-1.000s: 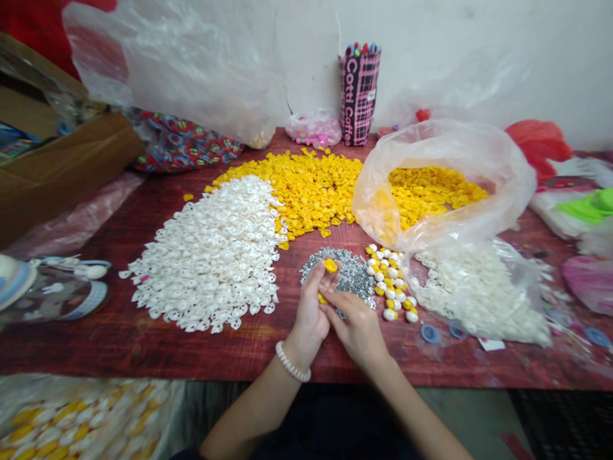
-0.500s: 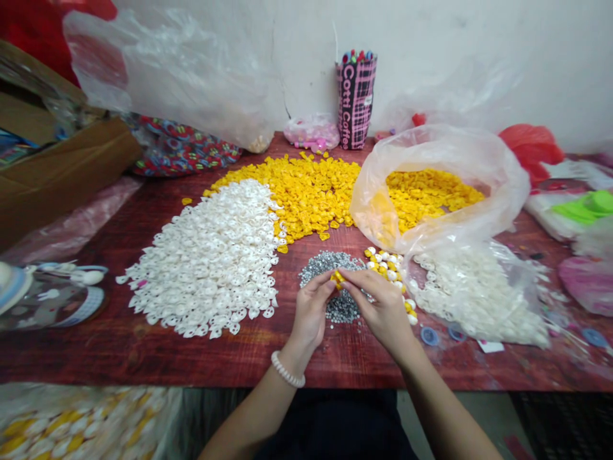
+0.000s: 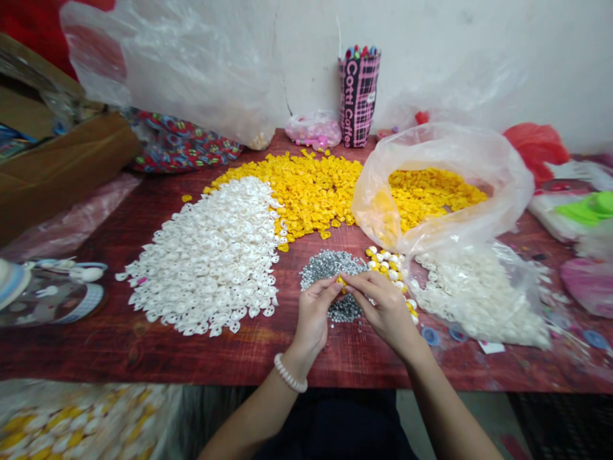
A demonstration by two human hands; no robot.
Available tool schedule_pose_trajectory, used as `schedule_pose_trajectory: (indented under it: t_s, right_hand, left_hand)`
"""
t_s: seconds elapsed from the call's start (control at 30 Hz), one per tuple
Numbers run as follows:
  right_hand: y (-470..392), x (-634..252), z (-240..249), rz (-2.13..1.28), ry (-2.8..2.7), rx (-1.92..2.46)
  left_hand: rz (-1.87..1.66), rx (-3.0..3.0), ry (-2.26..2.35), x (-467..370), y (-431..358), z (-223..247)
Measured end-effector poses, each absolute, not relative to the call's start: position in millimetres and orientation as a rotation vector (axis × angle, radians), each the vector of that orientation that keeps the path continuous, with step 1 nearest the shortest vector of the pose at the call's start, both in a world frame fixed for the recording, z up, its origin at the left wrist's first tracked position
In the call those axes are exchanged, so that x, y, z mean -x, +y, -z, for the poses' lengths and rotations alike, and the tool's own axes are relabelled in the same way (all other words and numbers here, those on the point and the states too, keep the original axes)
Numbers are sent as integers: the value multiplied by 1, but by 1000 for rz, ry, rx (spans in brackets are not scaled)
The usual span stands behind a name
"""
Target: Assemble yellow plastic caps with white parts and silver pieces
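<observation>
Between the fingertips of my left hand [image 3: 313, 313] and my right hand [image 3: 383, 310] is a small yellow plastic piece [image 3: 341, 282]. Both hands are closed in a pinch on it, and the fingers partly cover it. Under them lies a heap of small grey bead-like bits [image 3: 330, 260]. To the left spreads a pile of white plastic pieces with small holes [image 3: 205, 262]. Behind sits a pile of yellow pieces [image 3: 311, 191]. Just right of my right hand are joined-looking yellow and white pieces [image 3: 390, 265].
An open clear bag [image 3: 445, 144] holds more yellow pieces; a bag of white pieces [image 3: 483, 300] lies before it. A jar [image 3: 52, 294] lies at left, below a cardboard box [image 3: 71, 156]. A plaid bag [image 3: 359, 99] stands by the wall. Blue discs [image 3: 430, 336] lie at right.
Both hands have shifted very slightly right and down, still pinching the yellow piece, which looks turned and more covered by the fingers. The camera view has moved a little.
</observation>
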State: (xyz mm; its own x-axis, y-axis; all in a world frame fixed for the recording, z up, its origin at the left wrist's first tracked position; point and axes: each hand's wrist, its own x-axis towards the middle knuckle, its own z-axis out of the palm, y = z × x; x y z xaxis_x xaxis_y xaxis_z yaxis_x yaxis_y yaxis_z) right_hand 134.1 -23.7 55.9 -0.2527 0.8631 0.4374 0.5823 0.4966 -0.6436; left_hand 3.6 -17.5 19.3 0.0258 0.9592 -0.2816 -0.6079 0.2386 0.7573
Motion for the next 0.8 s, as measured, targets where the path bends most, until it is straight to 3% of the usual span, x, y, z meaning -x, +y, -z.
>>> schedule_pose_trajectory:
  t_s: [0.17, 0.53, 0.8]
  right_hand:
    - [-24, -142, -56, -546, -1978, 1171]
    - [-26, -150, -47, -186, -2117, 1027]
    - [-28, -150, -46, -239, -2031, 973]
  left_hand:
    - [-1255, -532, 903, -5, -22, -20]
    - [-1296, -610, 983, -11, -32, -31]
    - [-1306, -715, 1042, -14, -34, -39]
